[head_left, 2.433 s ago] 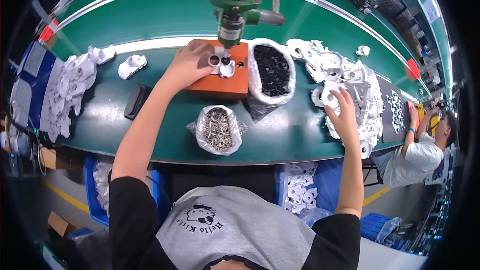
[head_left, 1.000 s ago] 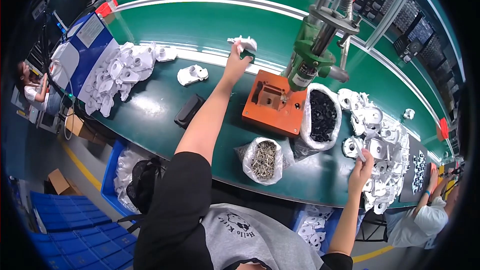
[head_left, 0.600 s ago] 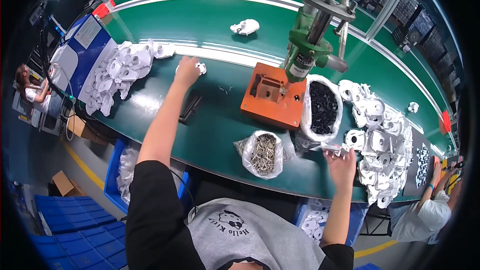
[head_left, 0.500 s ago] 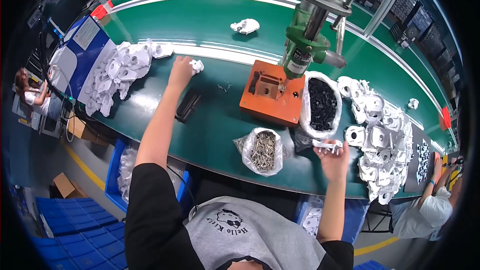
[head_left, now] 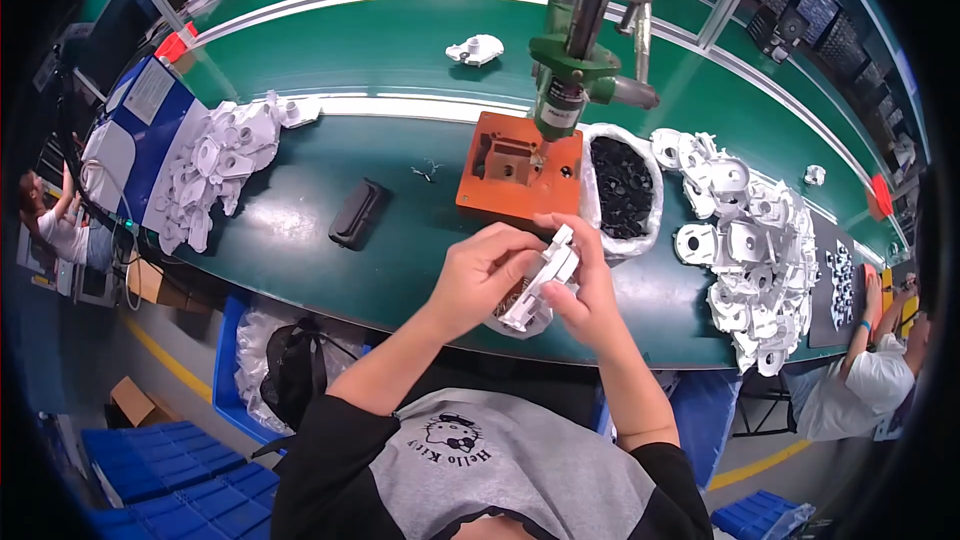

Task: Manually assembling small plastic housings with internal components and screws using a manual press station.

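My right hand (head_left: 588, 290) is closed round a white molded plastic part (head_left: 548, 280), thumb on its near side and fingers behind it. My left hand (head_left: 488, 275) meets it from the left, fingertips pinched at the part's edge; exactly what lies between them is partly hidden. Both hands are above the clear bag of screws (head_left: 534, 325), which they mostly cover. Just beyond them stands an orange fixture block (head_left: 480, 195) under a green press (head_left: 575, 70). Right of the block is a white bag of black plastic pieces (head_left: 622, 185).
White plastic parts are heaped at left (head_left: 215, 160) and right (head_left: 755, 250). A dark oblong case (head_left: 358, 212) and small clippings (head_left: 427, 172) lie on the green table (head_left: 290, 215). One white part (head_left: 475, 50) rests farther back. A co-worker (head_left: 865, 380) is at far right.
My left hand has come from the far left of the table to the middle, and the small white piece there is gone. My right hand has moved left with its part.
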Tool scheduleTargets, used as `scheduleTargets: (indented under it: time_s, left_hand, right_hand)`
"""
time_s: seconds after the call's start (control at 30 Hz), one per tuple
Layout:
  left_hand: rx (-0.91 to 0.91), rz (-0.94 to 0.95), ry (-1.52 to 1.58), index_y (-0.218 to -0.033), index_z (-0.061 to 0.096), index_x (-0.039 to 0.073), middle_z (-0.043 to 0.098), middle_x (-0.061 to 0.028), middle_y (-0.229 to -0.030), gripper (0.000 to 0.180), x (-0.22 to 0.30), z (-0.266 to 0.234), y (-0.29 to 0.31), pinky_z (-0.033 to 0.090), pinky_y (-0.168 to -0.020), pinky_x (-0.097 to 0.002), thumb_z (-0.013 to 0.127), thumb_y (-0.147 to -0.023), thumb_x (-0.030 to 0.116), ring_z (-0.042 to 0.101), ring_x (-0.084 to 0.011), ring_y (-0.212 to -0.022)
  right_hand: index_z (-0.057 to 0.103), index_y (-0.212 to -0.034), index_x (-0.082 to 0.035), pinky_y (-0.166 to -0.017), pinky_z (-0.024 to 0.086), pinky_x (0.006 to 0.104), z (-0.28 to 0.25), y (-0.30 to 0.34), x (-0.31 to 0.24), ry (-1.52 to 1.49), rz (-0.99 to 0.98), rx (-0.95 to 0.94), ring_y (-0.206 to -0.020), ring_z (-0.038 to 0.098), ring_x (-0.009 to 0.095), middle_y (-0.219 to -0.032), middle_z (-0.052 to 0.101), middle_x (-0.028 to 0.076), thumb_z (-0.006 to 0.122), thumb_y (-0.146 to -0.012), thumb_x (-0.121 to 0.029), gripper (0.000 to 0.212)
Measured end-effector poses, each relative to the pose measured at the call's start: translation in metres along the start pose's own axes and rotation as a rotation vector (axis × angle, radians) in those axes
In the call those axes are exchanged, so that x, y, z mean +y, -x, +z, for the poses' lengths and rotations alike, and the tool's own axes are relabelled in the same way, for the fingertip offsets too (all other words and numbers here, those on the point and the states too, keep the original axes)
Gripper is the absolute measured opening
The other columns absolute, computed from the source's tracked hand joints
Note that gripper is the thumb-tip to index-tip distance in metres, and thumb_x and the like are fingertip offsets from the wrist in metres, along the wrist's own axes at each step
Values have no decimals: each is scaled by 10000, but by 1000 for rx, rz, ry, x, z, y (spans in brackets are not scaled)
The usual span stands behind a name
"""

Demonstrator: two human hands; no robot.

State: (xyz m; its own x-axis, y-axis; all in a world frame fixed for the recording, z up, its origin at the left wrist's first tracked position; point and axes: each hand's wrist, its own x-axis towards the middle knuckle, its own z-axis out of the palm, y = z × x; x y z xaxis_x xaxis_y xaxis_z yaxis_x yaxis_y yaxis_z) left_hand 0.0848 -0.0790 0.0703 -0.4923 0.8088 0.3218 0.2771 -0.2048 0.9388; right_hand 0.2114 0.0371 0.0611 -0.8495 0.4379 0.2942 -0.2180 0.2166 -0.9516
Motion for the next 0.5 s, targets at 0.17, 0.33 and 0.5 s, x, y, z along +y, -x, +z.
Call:
scheduleTargets:
  time_s: [0.17,0.33,0.5]
  left_hand:
    - [122,147,-135,-982,631,-3,609,-100,-878,137,-8,13,12,472,-655,-267,587,-858,34,595,-193,-732]
    - [162,128,-94,-982,632,0,609,-103,-881,131,-20,16,18,475,-659,-273,579,-872,48,597,-193,-750]
    - [158,21,13,-959,603,-31,600,-104,-923,140,-22,21,25,449,-713,-248,559,-906,91,570,-155,-808]
  right_hand:
    - [285,-1365,-61,-912,412,306,5,6,-1,-121,54,-16,-1040,504,181,-1214,480,123,621,-830,-190,645]
    - [279,-1370,-60,-916,406,304,5,10,9,-203,186,-84,-1053,489,168,-1216,449,105,572,-868,-146,588]
    - [300,-1363,-47,-916,401,308,-2,13,22,-165,92,-51,-1046,497,175,-1190,470,111,544,-873,-146,556]
